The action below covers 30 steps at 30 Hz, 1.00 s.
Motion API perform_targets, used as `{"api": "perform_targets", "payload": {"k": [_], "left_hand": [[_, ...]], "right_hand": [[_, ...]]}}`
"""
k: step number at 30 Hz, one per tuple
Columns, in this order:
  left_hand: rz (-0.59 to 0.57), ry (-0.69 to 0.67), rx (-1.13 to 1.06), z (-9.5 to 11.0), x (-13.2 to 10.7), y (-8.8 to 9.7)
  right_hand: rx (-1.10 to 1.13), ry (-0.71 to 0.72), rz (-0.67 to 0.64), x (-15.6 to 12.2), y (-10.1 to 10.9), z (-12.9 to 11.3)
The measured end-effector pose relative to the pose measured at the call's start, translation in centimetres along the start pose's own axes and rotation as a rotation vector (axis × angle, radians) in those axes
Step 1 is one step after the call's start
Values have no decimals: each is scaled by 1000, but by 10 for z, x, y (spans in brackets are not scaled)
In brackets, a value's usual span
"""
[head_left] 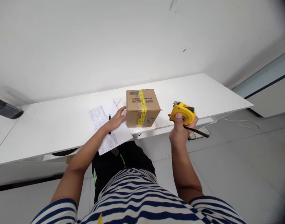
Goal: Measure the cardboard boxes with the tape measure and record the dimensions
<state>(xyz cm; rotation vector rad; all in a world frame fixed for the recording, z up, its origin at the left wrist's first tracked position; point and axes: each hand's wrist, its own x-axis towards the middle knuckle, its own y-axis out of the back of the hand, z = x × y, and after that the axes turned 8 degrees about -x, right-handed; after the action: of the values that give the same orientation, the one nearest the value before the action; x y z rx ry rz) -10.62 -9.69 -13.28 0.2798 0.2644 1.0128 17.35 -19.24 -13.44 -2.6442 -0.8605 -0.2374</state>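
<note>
A brown cardboard box (pixel 133 119) with yellow tape across its top and front stands on the white table (pixel 51 124). My left hand (pixel 117 119) is against the box's left side, its fingers stretched out, with the forearm over the papers. To the right of the box, my right hand (pixel 179 132) grips a yellow tape measure (pixel 182 111), held up near the table's front edge. Its metal end hook points left and a dark wrist strap hangs from it. The blade looks drawn in.
Sheets of paper with handwriting (pixel 113 141) lie left of the box, jutting past the front edge. A black pen (pixel 109 117) rests on them, partly under my left wrist. A dark object (pixel 7 107) is at the far left. Behind the table rises a white wall (pixel 109 46).
</note>
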Motion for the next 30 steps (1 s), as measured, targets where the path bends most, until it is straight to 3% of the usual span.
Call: {"api": "perform_targets", "payload": {"k": [2, 5, 8, 10, 12, 15, 18, 20, 25, 30], "left_hand": [[23, -33, 20, 7, 0, 0], [200, -163, 70, 28, -6, -1], [419, -325, 143, 63, -17, -7], [456, -411, 185, 93, -25, -14], [367, -436, 220, 125, -30, -21], [114, -384, 248, 165, -31, -27], [-135, -342, 239, 186, -26, -28], [-214, -304, 238, 191, -20, -26], [-167, -178, 236, 194, 9, -14], [6, -110, 151, 187, 79, 8]], "right_hand": [[-6, 77, -14, 12, -5, -12], [-59, 205, -64, 21, -10, -30], [-100, 352, -113, 14, -15, -40], [-111, 470, -143, 1, -19, -40], [-123, 622, -156, -13, -24, -35], [-150, 812, -98, -29, -31, -26], [-186, 873, 3, -33, -37, -23], [-198, 904, 11, -31, -37, -25], [-277, 1032, -85, -32, -26, -33], [-469, 1119, 23, -47, -16, -40]]}}
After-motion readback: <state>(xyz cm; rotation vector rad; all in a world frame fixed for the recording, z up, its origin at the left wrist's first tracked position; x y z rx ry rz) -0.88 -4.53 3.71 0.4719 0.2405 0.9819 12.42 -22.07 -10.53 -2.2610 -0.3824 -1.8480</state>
